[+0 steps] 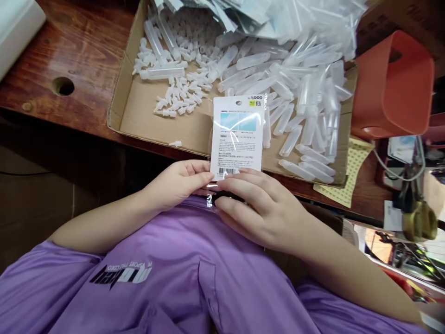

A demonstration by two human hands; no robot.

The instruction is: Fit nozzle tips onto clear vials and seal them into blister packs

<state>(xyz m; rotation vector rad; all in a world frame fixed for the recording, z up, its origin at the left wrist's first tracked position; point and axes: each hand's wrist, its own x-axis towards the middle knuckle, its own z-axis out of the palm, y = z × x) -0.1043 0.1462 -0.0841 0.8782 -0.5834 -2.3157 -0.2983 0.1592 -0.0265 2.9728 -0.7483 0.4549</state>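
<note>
A clear plastic packet with a printed white card [237, 139] is held upright at the near edge of a cardboard tray. My left hand [184, 181] pinches its lower left corner between thumb and fingers. Across the bottom lies my right hand [264, 204], its fingers bent over the packet's lower edge. The loose clear end of the packet hangs below the card, partly hidden by my fingers. Behind it, the tray holds many translucent plastic tubes [291, 140] on the right and small white nozzle tips [181, 95] on the left.
The cardboard tray [149, 125] rests on a brown wooden table [86, 41] with a round hole. Clear and silvery bags [271, 18] are heaped at the back. An orange bin [371, 83], a yellow dotted sheet [342, 178] and scissors [419, 220] are on the right.
</note>
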